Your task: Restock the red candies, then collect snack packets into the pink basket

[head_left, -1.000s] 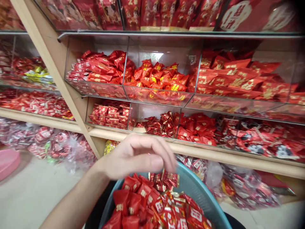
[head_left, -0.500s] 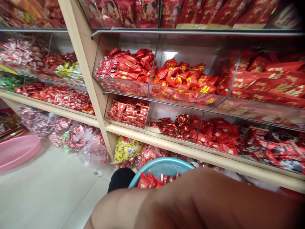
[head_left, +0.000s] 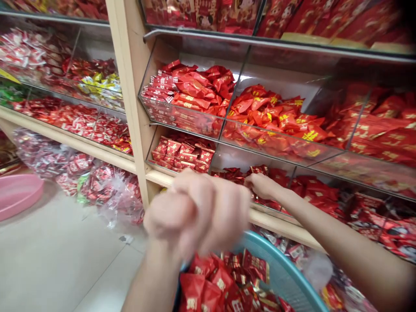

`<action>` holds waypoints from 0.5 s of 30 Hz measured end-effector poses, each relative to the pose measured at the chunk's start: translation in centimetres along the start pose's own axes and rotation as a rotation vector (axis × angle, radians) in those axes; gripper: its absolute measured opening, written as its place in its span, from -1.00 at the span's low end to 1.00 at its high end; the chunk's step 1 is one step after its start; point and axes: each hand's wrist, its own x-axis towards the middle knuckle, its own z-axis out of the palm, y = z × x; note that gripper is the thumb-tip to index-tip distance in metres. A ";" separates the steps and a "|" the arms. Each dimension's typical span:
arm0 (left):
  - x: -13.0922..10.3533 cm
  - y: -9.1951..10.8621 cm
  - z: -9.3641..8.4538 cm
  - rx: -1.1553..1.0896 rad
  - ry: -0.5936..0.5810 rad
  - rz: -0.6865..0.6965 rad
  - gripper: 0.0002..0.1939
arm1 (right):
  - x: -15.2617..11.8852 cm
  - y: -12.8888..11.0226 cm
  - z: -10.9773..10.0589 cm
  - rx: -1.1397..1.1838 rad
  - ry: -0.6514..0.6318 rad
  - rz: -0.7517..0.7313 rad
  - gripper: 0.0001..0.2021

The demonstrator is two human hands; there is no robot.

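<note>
Close before the camera, my left hand is closed in a fist, smeared by motion; whatever lies inside it is hidden. Farther off, my right hand reaches into a lower shelf bin, its fingers curled onto dark red foil-wrapped candies. Below my hands stands a blue-green plastic basket, with several red wrapped candies in it. My left forearm and fist cover the basket's left side.
Clear-fronted bins with red candies fill the shelves above. A wooden upright divides the shelving. Bagged candies lie on the floor at left, near a pink basin. A wooden ledge runs below the lower bins.
My arms, which crossed low in front of the basket, have parted. My right hand now reaches into the lower bin, and my left fist has come up. The view has shifted slightly.
</note>
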 end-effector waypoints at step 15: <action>-0.5 -12.3 -6.5 0.080 -0.569 -0.904 -0.73 | 2.3 0.9 -2.1 -0.075 -0.054 0.084 -0.77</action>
